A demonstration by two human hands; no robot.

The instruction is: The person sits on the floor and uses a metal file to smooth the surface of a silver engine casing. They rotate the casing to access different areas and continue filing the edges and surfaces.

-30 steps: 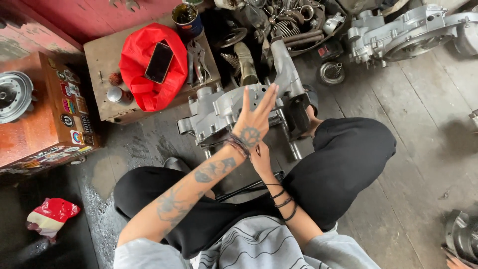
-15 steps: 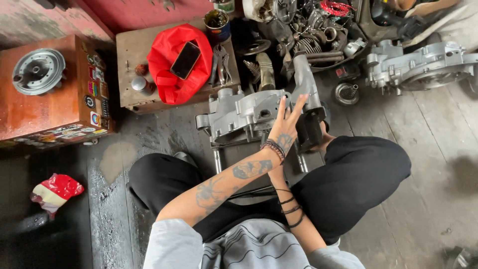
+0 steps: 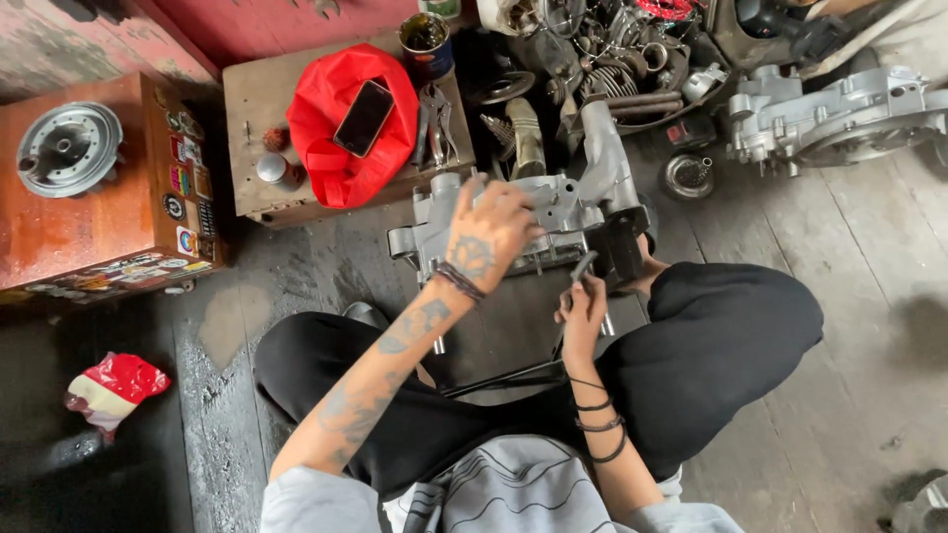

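On the wooden floor (image 3: 869,326) between the seated person's crossed legs lies a grey engine crankcase (image 3: 523,222), propped on studs. The left hand (image 3: 491,229) rests flat on top of the casing, fingers spread and closed on nothing, steadying it. The right hand (image 3: 583,306) is pinched around a thin dark rod-like tool (image 3: 581,268) at the case's near edge, beside a black block (image 3: 620,247). The casing looks bare, with no cover fitted, so the work appears to be mid-way. Behind it a low wooden box (image 3: 247,109) carries a red bag (image 3: 346,128) with a phone (image 3: 363,117) on it and pliers (image 3: 434,118). A second crankcase (image 3: 839,114) lies well apart.
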